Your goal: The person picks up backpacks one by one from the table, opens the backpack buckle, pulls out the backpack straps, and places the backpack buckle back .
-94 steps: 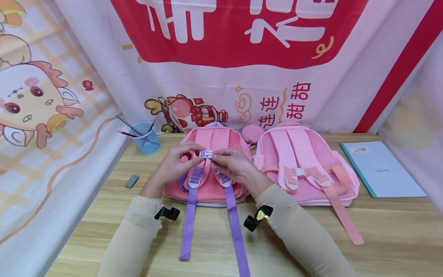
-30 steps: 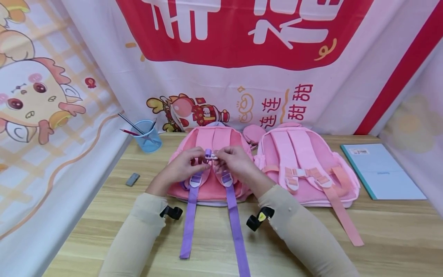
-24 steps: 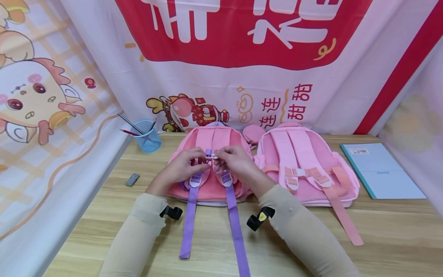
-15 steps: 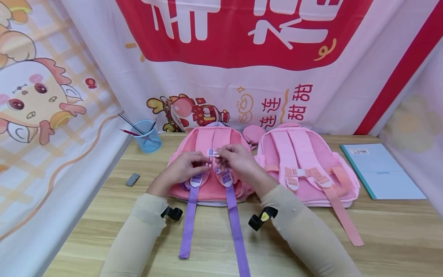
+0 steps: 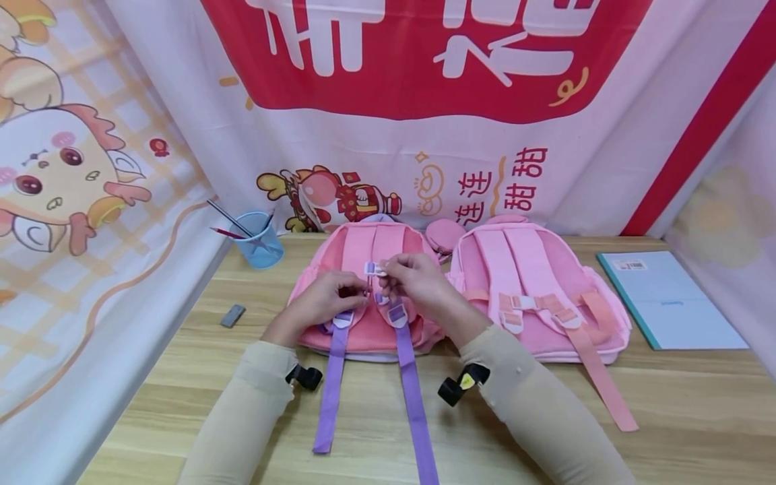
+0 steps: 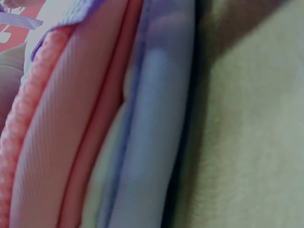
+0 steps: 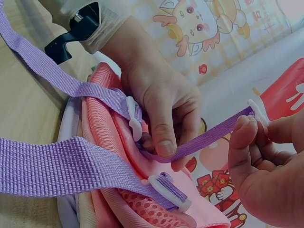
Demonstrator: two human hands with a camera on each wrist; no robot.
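A pink backpack [image 5: 358, 232] with purple straps lies with its shoulder straps facing up. Above it my right hand [image 5: 418, 277] pinches a white plastic buckle [image 5: 371, 267], which sits on the end of a narrow purple webbing strap [image 7: 209, 137]. Lower on that strap, my left hand [image 5: 327, 296] pinches the webbing between thumb and fingers, as the right wrist view shows. The strap runs taut between both hands. White strap adjusters [image 7: 168, 194] sit near the hands on the wider purple straps. The left wrist view shows mostly the bag's side, close up.
A second pink backpack [image 5: 485, 269] with orange straps lies to the right. Beyond it is a light blue notebook [image 5: 673, 300]. At the left stand a blue mesh pen cup [image 5: 259, 246] and a grey eraser [image 5: 232, 315]. A printed curtain [image 5: 388, 148] hangs behind.
My left hand has left the buckle and slid down to the strap below it. The buckle has turned in my right hand, which keeps hold of it and has shifted slightly right.
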